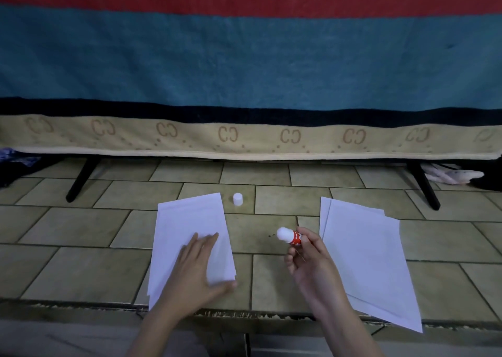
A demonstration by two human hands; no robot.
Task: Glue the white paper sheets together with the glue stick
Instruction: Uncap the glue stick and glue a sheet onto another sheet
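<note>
The uncapped glue stick (289, 236), a red cylinder with a rounded white tip, sits pinched in the right hand (308, 259) at lower centre. Its small white cap (237, 199) stands upright on the glossy tiled floor (81, 229). The left hand (199, 268) presses flat, fingers straight, on smooth white sheets (190, 220); a second stack (366, 259) lies lower right.

A home: tiled floor (81, 229), striped blanket (244, 57) draped behind.
</note>
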